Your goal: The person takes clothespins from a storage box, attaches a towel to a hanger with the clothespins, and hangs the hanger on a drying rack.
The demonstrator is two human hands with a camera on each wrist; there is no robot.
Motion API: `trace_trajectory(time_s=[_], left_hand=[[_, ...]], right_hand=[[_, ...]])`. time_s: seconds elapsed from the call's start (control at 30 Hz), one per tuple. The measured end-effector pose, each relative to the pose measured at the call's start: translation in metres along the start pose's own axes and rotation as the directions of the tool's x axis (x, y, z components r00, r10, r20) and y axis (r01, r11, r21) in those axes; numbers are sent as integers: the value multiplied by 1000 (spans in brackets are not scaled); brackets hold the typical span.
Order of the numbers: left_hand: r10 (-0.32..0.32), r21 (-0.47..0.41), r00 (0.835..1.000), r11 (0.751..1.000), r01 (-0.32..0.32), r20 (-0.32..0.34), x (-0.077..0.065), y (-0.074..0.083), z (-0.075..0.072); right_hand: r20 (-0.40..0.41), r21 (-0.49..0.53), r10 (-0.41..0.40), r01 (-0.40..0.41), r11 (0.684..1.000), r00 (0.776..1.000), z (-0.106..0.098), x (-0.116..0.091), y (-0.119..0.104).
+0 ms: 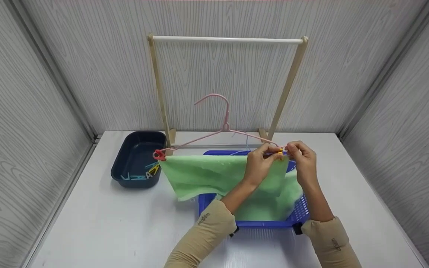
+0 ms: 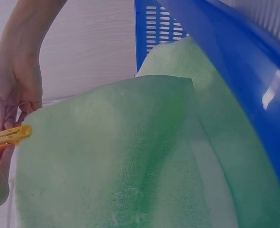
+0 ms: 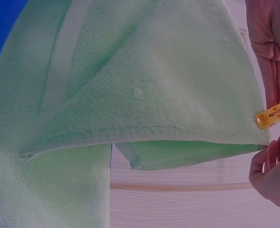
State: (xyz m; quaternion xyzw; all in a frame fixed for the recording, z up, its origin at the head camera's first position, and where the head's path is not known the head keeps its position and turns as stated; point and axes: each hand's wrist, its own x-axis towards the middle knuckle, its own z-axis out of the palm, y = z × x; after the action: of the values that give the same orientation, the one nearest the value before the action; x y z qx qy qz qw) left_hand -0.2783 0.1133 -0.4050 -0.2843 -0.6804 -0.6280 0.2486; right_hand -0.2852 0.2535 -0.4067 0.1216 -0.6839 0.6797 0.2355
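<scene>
"Head view?"
"Left hand (image 1: 260,164) pinches a yellow plastic clothespin (image 1: 280,153) by the end of the pink hanger (image 1: 225,128), right hand (image 1: 304,163) that end; green towel (image 1: 199,171) hangs beneath the hanger. Sleeve (image 1: 209,227) lettering: blurred."
"Left wrist?"
"Slotted blue basket (image 2: 235,52) under the hanger."
"Right wrist?"
"Fuzzy towel, stitched hem (image 3: 92,141)."

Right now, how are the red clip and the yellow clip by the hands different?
Colour: the red clip is red, while the yellow clip is orangey-yellow.
Place: the red clip is at the left end of the pink hanger; the yellow clip is near its right end.
Touch: no hand is on the red clip, but the left hand pinches the yellow clip.
Both are at the green cloth's top edge.
</scene>
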Motion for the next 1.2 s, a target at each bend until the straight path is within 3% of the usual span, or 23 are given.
trace_trajectory(time_s=[0.17,0.4,0.5,0.8,1.03,1.2], left_hand=[[-29,13,999,999,29,26,-2,-12,4],[109,175,994,978,-112,31,-4,-13,6],[126,215,991,968,-132,43,-5,-13,6],[85,236,990,966,-109,109,-4,-8,1],[10,221,985,974,-48,170,-5,2,-15],[16,218,987,975,-52,163,-7,7,-29]], right_hand=[[-2,3,-1,1,1000,1000,0,-1,2],[-2,-9,3,-3,1000,1000,2,0,0],[5,-6,4,-4,1000,1000,1,0,-1],[-6,19,10,-10,1000,1000,0,-2,2],[-56,19,36,-35,999,998,-3,-3,1],[-95,40,72,-68,997,993,-6,-5,0]])
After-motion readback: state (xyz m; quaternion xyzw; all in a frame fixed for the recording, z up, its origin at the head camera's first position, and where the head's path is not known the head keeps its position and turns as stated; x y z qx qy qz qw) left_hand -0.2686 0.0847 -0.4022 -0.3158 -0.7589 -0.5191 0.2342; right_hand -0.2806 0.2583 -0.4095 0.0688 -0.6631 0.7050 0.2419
